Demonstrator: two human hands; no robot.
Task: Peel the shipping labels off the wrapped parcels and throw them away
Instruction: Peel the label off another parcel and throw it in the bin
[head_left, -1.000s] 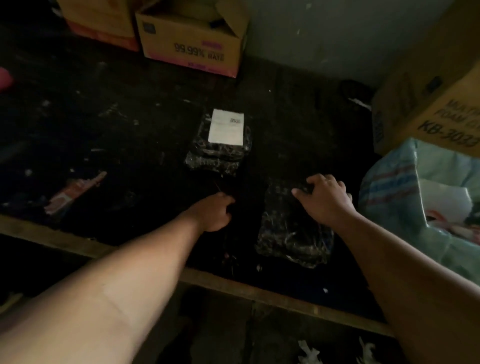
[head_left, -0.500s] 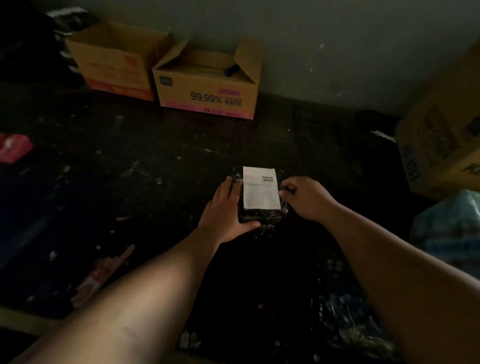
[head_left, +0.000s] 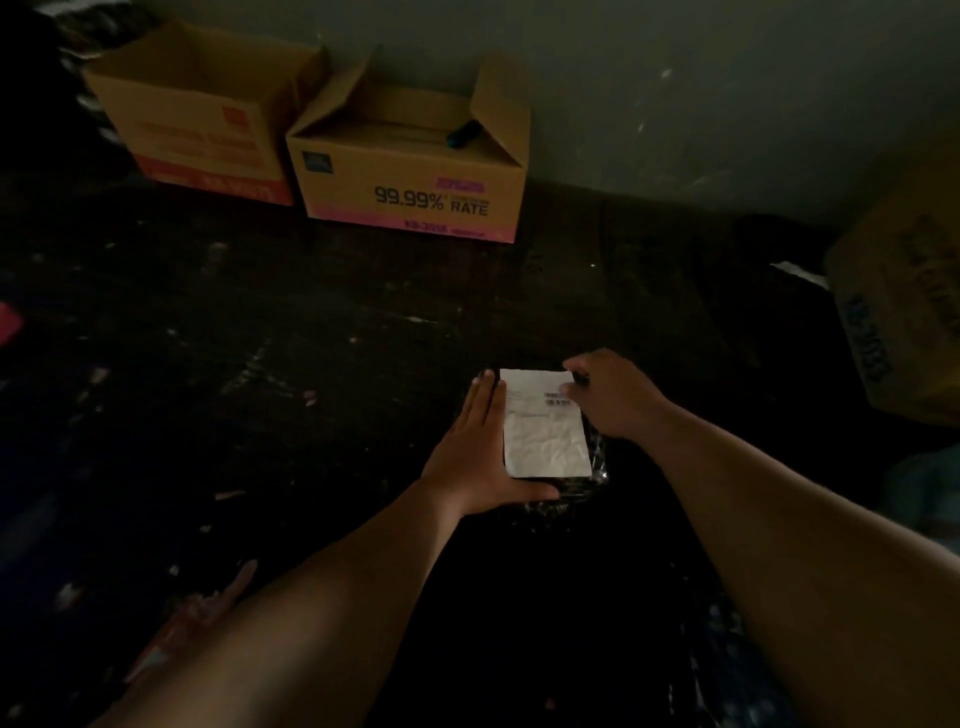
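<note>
White crumpled paper shipping label (head_left: 545, 431) tops the dark plastic-wrapped parcel (head_left: 582, 491); my left hand (head_left: 480, 457) lies flat, fingers together, while my right hand (head_left: 613, 397) pinches its far corner.

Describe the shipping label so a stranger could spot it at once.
Start from the open cardboard box printed "99.99% RATE" by the wall and come toward the camera to the left hand and right hand. Between them, the shipping label is the only white, crinkled rectangle, on a dark wrapped parcel.

Right hand (head_left: 615, 397) slides from the label's (head_left: 545, 426) side up to its top right corner, seemingly pinching it now.
</note>
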